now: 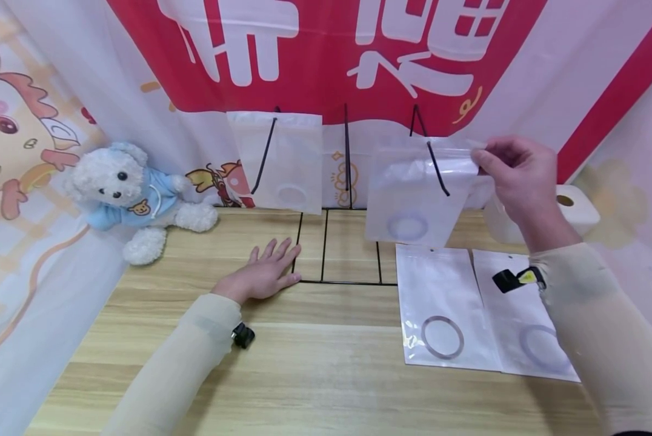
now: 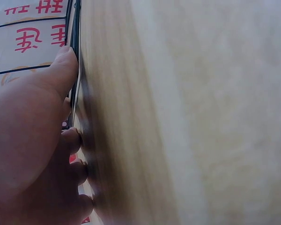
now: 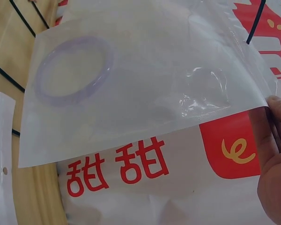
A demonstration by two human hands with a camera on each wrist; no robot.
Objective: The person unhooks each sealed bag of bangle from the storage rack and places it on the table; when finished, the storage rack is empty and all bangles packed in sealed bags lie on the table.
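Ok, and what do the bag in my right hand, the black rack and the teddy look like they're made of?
Bag: probably thin plastic, glossy and translucent; a ring shows through. Rack: likely dark-coated metal wire, given its thin, straight rods. Teddy: fluffy white plush, judging by its curly pile, with a matte blue fabric top.

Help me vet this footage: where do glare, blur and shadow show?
Right wrist: bright glints on the held bag; left wrist: dim, tabletop grain soft, dark shadow beside the left hand; head: soft shadow beside the left sleeve.
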